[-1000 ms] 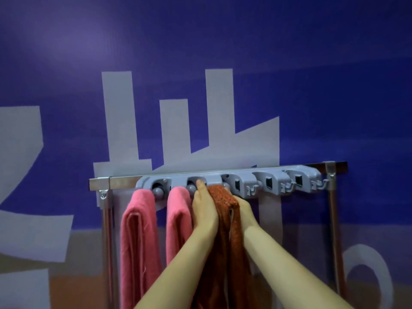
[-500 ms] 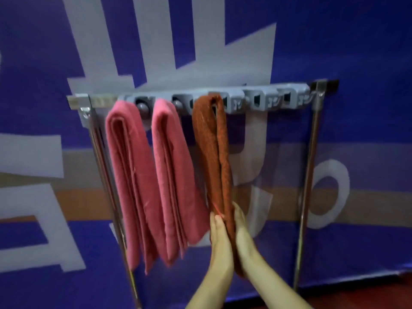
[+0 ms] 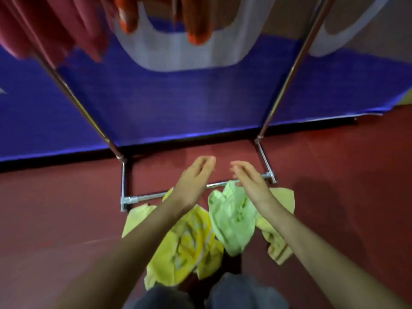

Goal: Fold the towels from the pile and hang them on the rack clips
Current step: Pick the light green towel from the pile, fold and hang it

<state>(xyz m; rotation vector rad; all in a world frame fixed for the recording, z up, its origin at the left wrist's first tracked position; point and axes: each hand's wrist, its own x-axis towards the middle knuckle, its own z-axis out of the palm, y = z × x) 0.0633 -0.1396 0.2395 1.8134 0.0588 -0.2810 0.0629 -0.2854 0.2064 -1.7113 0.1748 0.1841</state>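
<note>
Hands: you are reaching both forward and down, palms facing each other, close together but apart.
Left: your left hand is holding nothing, fingers lying straight and loose, over the near edge of the base bar.
Right: your right hand is also holding nothing, fingers lying straight and relaxed, over the top of the light green towel.
Contact: blur is making it hard to tell if either hand is brushing cloth.
Pile: towel pile is lying crumpled on the red floor, between your knees and the base bar, partly draping over the bar.
Pile contents: yellow towel is lying on the left, light green towel in the middle, pale yellow towel on the right.
Rack: left upright and right upright are rising from the base corners.
Hung: pink towels and rust-orange towel are hanging at the top edge, blurred.
Backdrop: blue banner is standing just behind the rack.
</note>
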